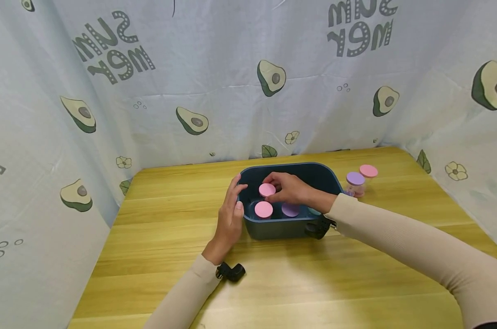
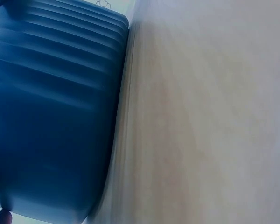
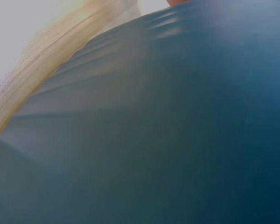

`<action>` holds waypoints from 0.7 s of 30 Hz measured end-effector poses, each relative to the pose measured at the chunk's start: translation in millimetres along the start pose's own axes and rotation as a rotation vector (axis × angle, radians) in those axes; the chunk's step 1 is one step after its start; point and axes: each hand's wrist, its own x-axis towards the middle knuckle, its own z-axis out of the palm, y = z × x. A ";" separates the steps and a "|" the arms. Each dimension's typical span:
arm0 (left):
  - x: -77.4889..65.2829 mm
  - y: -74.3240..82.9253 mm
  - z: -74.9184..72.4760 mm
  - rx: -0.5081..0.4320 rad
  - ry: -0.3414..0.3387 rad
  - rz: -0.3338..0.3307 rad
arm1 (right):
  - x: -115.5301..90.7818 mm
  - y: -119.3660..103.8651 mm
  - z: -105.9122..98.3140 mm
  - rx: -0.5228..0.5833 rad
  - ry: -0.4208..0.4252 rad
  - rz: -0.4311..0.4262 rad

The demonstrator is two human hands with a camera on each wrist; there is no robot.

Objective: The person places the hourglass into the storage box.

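1. Pinching pink-lidded jar [image 1: 267,189] between curled fingers and thumb of right hand [image 1: 293,188], inside blue bin [image 1: 279,230] toward its left edge.
2. Ideally holding level, avoiding knocks against second pink-lidded jar [image 1: 263,209] at bin's front left corner.
3. Extending left hand [image 1: 229,223] beside bin's left edge with fingers nearly straight, gripping nothing; leaving contact uncertain.
4. Showing purple-lidded jar [image 1: 355,178] and third pink-lidded jar [image 1: 368,171] toward table's [image 1: 162,237] back right corner.
5. Hiding most of pinched jar's body; partly covering teal lid [image 1: 314,211]; cutting off table's front edge.

The table [image 1: 298,283] leaves room in front of the tub [image 1: 277,230]. The left hand [image 1: 229,221] blocks its left end; jars [image 1: 355,179] stand beside its right.
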 end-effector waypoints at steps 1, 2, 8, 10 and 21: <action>0.0 0.2 -0.1 0.002 -0.001 -0.002 | 0.0 0.2 0.2 0.001 -0.002 0.001; -0.1 0.3 -0.2 0.003 -0.002 -0.003 | 0.1 0.5 0.4 0.004 -0.005 0.002; -0.3 0.2 -0.2 0.006 -0.002 -0.008 | 0.6 -0.4 1.2 0.021 -0.024 0.009; -0.5 -0.3 0.1 0.004 -0.002 -0.009 | 0.5 -0.9 1.2 0.027 -0.028 0.013; -0.8 0.7 -0.3 -0.002 -0.002 -0.011 | -0.1 -2.6 -0.2 0.046 -0.032 0.018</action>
